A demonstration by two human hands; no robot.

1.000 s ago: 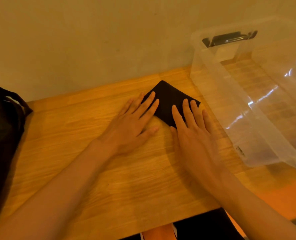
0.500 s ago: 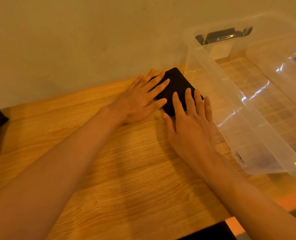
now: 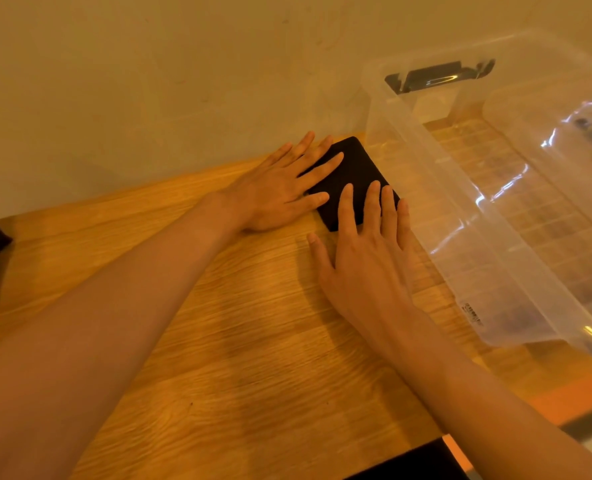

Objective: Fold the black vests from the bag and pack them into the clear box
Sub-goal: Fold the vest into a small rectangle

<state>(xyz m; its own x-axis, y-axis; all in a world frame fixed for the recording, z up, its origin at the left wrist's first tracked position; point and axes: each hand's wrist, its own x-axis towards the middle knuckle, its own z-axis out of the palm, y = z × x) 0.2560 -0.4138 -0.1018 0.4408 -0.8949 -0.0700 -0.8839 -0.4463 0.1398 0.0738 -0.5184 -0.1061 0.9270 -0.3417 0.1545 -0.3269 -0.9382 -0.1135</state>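
Head view: presses a folded black vest (image 3: pixel 353 168) flat on the table (image 3: pixel 253 341) with left hand (image 3: pixel 277 188) and right hand (image 3: pixel 363 258), fingers straight, gripping nothing, likely to set the creases; pins it just beside the clear box (image 3: pixel 426 188) (handy for packing, not yet done).

Left hand (image 3: pixel 280 192) flat, palm down, fingers (image 3: pixel 322 164) straight and fanned, pointing up-right, thumb out toward the right hand. Right hand (image 3: pixel 363 268) flat, palm down, its fingers straight and close together, pointing away from the body, thumb splayed left. Left thumb tip sits just beside right index finger. Left forearm (image 3: pixel 131 289) bare, enters from lower left; right forearm (image 3: pixel 460 382) bare, from lower right.
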